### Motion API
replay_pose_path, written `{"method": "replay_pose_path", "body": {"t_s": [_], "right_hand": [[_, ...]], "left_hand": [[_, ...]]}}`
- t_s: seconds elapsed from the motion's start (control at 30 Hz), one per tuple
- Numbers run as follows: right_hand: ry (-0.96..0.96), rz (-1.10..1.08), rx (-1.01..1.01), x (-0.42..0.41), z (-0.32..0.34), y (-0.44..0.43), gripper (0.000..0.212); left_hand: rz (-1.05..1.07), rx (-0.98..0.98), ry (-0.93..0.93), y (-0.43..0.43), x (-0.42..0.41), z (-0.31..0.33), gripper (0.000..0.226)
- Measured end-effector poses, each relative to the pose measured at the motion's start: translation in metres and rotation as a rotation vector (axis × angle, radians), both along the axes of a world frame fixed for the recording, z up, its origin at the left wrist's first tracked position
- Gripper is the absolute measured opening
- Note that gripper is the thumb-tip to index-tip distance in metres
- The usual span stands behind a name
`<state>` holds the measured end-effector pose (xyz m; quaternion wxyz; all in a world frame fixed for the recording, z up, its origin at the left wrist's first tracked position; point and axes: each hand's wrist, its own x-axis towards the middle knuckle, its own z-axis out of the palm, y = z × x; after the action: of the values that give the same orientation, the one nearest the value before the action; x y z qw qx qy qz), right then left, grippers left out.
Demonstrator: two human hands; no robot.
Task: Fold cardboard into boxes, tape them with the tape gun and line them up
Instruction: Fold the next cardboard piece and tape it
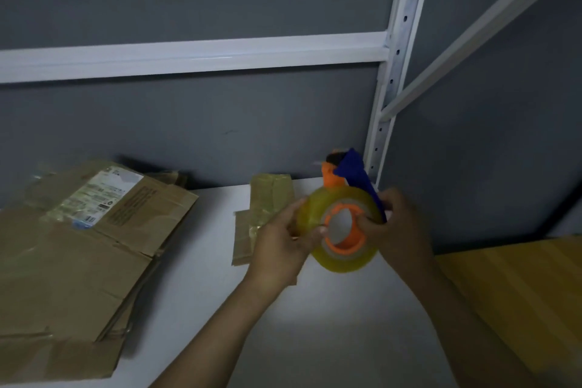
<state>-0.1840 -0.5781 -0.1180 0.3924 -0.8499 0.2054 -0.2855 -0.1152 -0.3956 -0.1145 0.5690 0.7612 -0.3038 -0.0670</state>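
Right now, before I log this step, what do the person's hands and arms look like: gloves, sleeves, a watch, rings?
The left hand and the right hand wear no gloves. No sleeve shows on the left forearm or the right forearm as far as the picture's edge. No watch, bracelet or ring is visible, though dim light and blur hide fine detail on the fingers.
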Motion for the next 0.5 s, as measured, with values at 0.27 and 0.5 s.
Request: {"method": "replay_pose_path", "body": {"t_s": [0.27, 0.5], "right_hand": [[-0.114, 0.553, 0.307, 0.009, 0.03, 0.005, 0.071], [-0.073, 0.628, 0.079, 0.014, 0.032, 0.01, 0.079]], "left_hand": [[0.006, -0.236, 0.135, 0.022, -0.001, 0.011, 0.024], [-0.024, -0.403, 0.783, 0.028, 0.021, 0.052, 0.036]]}}
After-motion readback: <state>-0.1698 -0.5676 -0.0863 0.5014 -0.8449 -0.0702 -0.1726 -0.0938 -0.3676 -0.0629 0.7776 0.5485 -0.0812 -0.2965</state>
